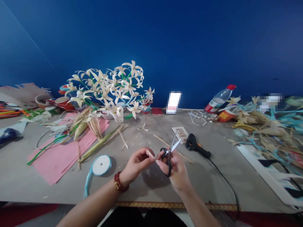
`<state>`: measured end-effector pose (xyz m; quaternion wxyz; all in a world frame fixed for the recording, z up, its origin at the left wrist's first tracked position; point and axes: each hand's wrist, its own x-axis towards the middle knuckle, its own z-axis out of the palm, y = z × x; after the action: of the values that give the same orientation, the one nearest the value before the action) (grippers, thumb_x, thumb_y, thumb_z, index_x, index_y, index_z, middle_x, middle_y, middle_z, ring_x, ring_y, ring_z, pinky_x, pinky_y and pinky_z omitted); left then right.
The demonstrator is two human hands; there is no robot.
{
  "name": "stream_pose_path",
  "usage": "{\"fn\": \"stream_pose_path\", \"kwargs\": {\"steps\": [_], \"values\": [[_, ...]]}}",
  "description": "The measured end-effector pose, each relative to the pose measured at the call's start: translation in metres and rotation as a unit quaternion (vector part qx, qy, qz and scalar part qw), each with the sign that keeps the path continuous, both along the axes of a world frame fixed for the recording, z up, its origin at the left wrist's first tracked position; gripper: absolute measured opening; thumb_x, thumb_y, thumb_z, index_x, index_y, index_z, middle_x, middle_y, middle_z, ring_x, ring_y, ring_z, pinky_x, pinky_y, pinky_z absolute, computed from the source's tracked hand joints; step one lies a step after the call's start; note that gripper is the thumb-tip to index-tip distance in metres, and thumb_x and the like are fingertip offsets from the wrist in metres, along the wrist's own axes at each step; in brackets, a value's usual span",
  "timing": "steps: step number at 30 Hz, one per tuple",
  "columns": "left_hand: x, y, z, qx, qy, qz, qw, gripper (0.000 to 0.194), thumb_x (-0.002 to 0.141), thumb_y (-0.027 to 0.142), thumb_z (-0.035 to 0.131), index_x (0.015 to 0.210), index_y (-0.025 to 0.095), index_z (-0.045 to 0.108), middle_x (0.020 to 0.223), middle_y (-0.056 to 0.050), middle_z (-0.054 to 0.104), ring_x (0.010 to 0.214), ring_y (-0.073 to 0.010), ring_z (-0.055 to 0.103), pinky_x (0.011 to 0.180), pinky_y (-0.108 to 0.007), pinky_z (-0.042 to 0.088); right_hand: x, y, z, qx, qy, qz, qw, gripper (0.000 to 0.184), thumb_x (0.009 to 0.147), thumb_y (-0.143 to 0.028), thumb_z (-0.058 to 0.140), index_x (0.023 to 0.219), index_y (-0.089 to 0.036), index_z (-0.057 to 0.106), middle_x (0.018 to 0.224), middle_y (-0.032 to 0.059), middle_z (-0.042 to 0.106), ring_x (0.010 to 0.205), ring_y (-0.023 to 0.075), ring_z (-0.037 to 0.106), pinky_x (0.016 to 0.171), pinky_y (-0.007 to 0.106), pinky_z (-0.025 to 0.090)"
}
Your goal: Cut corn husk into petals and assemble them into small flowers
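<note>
Between the fingers of my left hand (139, 160) is a small pale strip (151, 154), which looks like a piece of corn husk. My right hand (175, 168) has a pair of scissors (169, 154) with black handles hooked on its fingers, blades apart and pointing away from me. The right thumb and fingertip also meet the lower end of the strip. Small pale scraps (143, 127) lie on the table beyond my hands. A thin stick (184, 157) lies behind the right hand.
Husk flowers (118, 85) stand at the back. At left are pink sheets (54, 160), husks (81, 130) and a blue ribbon roll (101, 165). A glue gun (197, 147) with a cable, a tilted bottle (219, 99) and a cluttered pile (267, 129) are at right.
</note>
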<state>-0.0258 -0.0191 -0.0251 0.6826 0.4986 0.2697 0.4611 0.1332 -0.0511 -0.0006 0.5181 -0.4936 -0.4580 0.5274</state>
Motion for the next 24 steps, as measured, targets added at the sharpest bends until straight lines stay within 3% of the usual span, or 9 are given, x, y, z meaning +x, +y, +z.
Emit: {"fn": "stream_pose_path", "kwargs": {"steps": [10, 19, 24], "values": [[-0.004, 0.003, 0.002, -0.057, -0.043, 0.047, 0.996, 0.015, 0.084, 0.029, 0.067, 0.08, 0.015, 0.065, 0.08, -0.003, 0.057, 0.073, -0.0129, 0.052, 0.073, -0.024, 0.041, 0.001, 0.0, -0.006, -0.048, 0.062, 0.018, 0.997, 0.038, 0.066, -0.038, 0.082, 0.084, -0.02, 0.054, 0.076, -0.0005, 0.06, 0.06, 0.0126, 0.051, 0.053, 0.025, 0.039], [-0.006, 0.004, -0.001, -0.069, -0.025, -0.028, 0.997, 0.014, 0.081, 0.027, 0.071, 0.079, 0.015, 0.065, 0.076, -0.002, 0.059, 0.07, -0.0113, 0.053, 0.07, -0.023, 0.041, 0.014, 0.002, -0.01, -0.051, 0.099, 0.026, 0.993, 0.034, 0.07, -0.033, 0.08, 0.086, -0.02, 0.053, 0.074, -0.0034, 0.055, 0.05, 0.0056, 0.037, 0.043, 0.02, 0.027], [-0.006, 0.003, -0.002, -0.067, -0.003, -0.091, 0.994, 0.014, 0.08, 0.026, 0.073, 0.079, 0.014, 0.066, 0.074, -0.003, 0.063, 0.07, -0.012, 0.056, 0.069, -0.023, 0.042, 0.021, 0.007, -0.006, -0.057, 0.066, -0.008, 0.996, 0.033, 0.071, -0.034, 0.078, 0.089, -0.02, 0.054, 0.076, -0.0027, 0.057, 0.053, 0.0068, 0.041, 0.045, 0.019, 0.03]]}}
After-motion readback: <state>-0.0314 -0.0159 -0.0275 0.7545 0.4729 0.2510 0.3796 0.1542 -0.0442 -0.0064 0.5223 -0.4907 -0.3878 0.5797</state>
